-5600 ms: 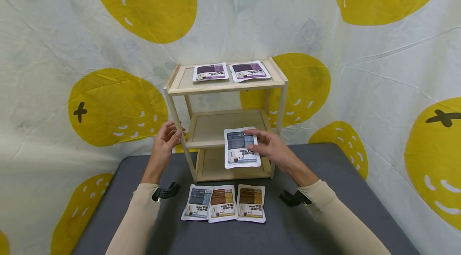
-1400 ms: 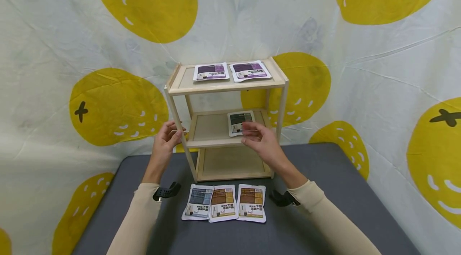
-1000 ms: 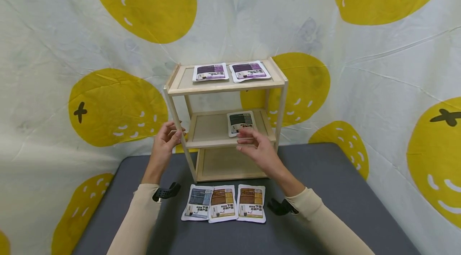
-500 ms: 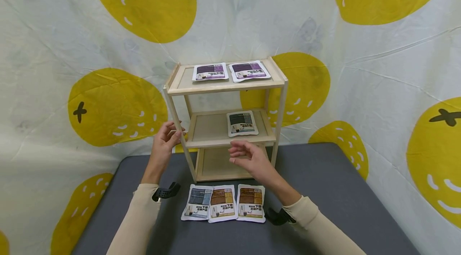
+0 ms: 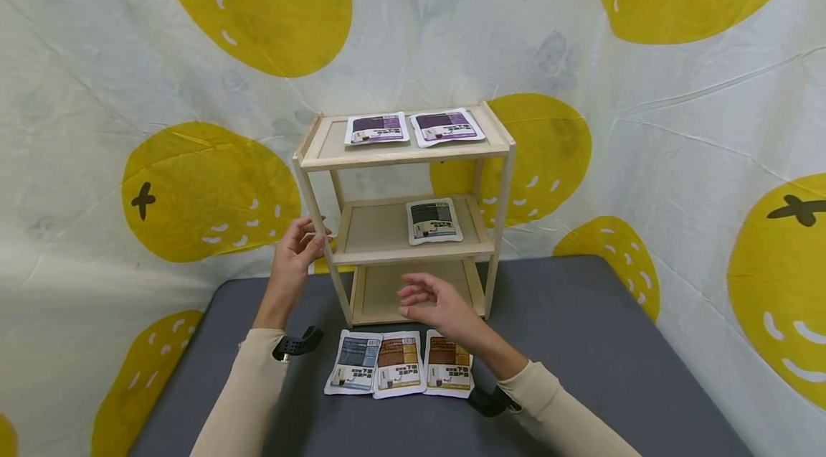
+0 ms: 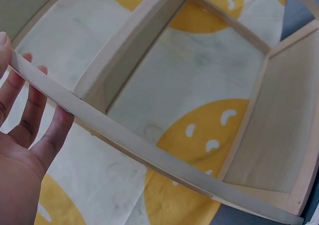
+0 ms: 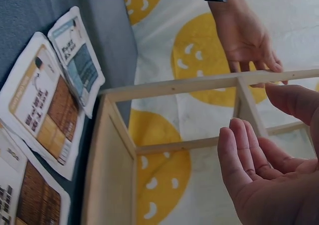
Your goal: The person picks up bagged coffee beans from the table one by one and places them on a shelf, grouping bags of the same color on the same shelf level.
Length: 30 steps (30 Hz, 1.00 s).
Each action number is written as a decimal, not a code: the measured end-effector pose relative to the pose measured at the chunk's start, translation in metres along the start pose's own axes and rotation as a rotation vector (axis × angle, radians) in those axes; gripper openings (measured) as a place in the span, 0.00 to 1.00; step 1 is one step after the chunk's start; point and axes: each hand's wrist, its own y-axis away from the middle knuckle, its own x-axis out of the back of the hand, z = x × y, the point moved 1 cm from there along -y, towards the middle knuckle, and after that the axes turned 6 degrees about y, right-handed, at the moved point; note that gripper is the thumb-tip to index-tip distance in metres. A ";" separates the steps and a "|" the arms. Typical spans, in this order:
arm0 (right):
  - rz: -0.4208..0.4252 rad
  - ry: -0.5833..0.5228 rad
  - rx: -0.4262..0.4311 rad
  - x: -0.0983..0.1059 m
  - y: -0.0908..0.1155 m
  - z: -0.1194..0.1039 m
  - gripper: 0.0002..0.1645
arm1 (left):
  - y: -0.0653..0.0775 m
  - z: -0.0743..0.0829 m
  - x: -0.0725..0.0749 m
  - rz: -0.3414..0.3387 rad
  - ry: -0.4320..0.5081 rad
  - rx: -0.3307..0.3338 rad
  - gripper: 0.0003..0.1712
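My left hand (image 5: pixel 293 263) holds the front left post (image 6: pixel 144 148) of a small three-tier wooden rack (image 5: pixel 371 224), thumb on one side and fingers behind it. My right hand (image 5: pixel 439 306) hovers before the bottom shelf, holding nothing, fingers loosely bent and thumb apart (image 7: pixel 274 180). A white pouch with a dark blue-grey label (image 5: pixel 434 222) lies on the middle shelf, right of centre. Below my right hand, in front of the rack, lie a blue-labelled pouch (image 5: pixel 355 362) and two brown-and-orange ones, one in the middle (image 5: pixel 399 365) and one at right (image 5: pixel 448 367).
Two purple-labelled pouches, one left (image 5: pixel 377 129) and one right (image 5: pixel 448 128), lie on the top shelf. The rack stands at the back of a dark grey table (image 5: pixel 581 342). Behind it hangs a pale cloth (image 5: pixel 413 26) printed with large yellow fruit.
The blue-labelled pouch once held in my right hand now lies on the middle shelf. That hand has let go and drawn down and back toward the front pouches. My left hand stays put.
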 end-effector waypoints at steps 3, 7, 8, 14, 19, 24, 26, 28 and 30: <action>-0.007 -0.013 -0.013 -0.005 -0.001 0.007 0.35 | 0.000 0.001 -0.001 -0.003 0.009 -0.004 0.26; -0.024 -0.052 -0.048 -0.012 -0.001 0.016 0.35 | 0.000 0.002 -0.001 -0.004 0.028 -0.001 0.25; -0.031 -0.062 -0.055 -0.014 -0.001 0.018 0.35 | 0.000 0.002 -0.001 -0.005 0.031 -0.001 0.25; -0.075 -0.103 -0.078 -0.026 -0.001 0.030 0.35 | 0.001 0.003 -0.002 0.001 0.044 0.008 0.25; -0.071 -0.101 -0.093 -0.034 -0.004 0.040 0.35 | 0.000 0.003 -0.002 0.013 0.052 0.022 0.21; -0.057 -0.090 -0.117 -0.041 -0.007 0.051 0.35 | 0.000 0.004 -0.003 0.013 0.053 0.016 0.21; -0.055 -0.106 -0.129 -0.044 -0.007 0.055 0.35 | 0.000 0.003 -0.003 0.011 0.053 0.015 0.22; -0.050 -0.122 -0.138 -0.047 -0.008 0.059 0.35 | 0.000 0.003 -0.002 0.009 0.052 0.015 0.22; -0.043 -0.124 -0.151 -0.050 -0.008 0.063 0.36 | 0.000 0.003 -0.002 0.008 0.050 0.016 0.22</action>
